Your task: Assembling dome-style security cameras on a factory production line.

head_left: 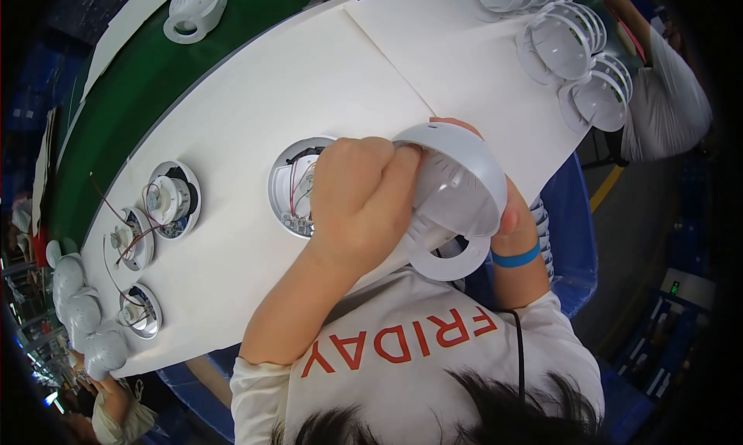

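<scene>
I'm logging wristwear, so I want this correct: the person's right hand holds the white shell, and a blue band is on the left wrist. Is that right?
Not quite: the head view shows the blue band on the right wrist. The right hand does hold the white shell.

The large shell (458,201) is looking like smooth white plastic, its hollow inside shining glossily. The tabletop (352,81) is showing a smooth, matt white face. The shirt (418,391) is creasing as soft, matt cloth; the bin (574,228) is looking like blue plastic.
</scene>
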Demonstrator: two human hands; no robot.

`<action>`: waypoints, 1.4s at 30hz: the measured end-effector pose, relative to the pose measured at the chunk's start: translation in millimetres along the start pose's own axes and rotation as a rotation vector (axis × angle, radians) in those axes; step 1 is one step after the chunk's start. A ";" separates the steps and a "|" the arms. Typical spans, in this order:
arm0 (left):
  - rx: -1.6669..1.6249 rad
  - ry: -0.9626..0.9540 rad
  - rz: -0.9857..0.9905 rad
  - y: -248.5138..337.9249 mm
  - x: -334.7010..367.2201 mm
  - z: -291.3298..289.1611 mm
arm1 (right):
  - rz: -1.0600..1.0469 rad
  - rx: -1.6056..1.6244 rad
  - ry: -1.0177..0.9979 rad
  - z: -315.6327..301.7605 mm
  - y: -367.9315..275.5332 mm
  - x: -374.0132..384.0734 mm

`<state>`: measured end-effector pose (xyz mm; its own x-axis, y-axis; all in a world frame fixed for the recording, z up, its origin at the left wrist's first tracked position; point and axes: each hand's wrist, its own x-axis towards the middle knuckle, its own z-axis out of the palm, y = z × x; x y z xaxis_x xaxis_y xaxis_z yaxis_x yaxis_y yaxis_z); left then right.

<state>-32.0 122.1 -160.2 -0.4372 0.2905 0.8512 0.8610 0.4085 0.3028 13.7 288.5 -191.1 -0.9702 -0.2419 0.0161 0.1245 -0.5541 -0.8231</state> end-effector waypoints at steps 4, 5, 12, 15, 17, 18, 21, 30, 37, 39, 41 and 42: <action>-0.047 -0.021 -0.068 1.3 1.6 0.0 | 0.001 -0.086 0.030 5.3 -8.3 -2.0; -0.066 -0.025 -0.071 1.1 1.7 -0.5 | -0.004 -0.131 0.034 6.6 -10.1 -2.2; -0.095 -0.100 -0.200 0.9 1.0 -0.4 | 0.025 -0.202 0.048 4.0 -10.0 1.8; -0.112 -0.051 -0.273 6.8 0.5 -2.5 | -0.067 -0.157 0.003 0.4 -4.6 1.5; -0.126 -0.058 -0.363 9.7 -1.1 -5.1 | -0.054 -0.203 -0.050 -0.3 -4.5 1.0; -0.117 -0.058 -0.366 10.6 0.7 -10.9 | -0.050 -0.199 -0.057 0.3 -4.6 0.5; 0.120 -0.069 -0.196 7.4 6.6 -41.1 | -0.002 -0.133 0.036 -2.0 -4.9 -8.8; -0.755 -0.380 -1.514 -46.6 -43.4 -96.9 | 0.108 -0.011 0.167 -12.9 0.2 -25.0; -0.861 -0.506 -1.335 -38.2 -51.6 -86.9 | 0.009 0.169 0.195 -19.1 4.3 -35.9; -0.853 -0.473 -1.307 -38.0 -53.4 -85.3 | -0.011 0.193 0.202 -28.6 5.0 -42.1; -0.831 -0.495 -1.313 -37.2 -50.0 -85.7 | 0.014 0.293 0.033 -36.4 4.4 -45.2; -0.833 -0.499 -1.315 -37.1 -46.8 -85.7 | 0.014 0.294 0.037 -34.9 5.9 -47.1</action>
<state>-21.2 19.2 -174.6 -0.8343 0.4420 -0.3295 -0.3283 0.0819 0.9410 52.9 324.4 -216.5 -0.9742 -0.2250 -0.0197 0.1880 -0.7592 -0.6231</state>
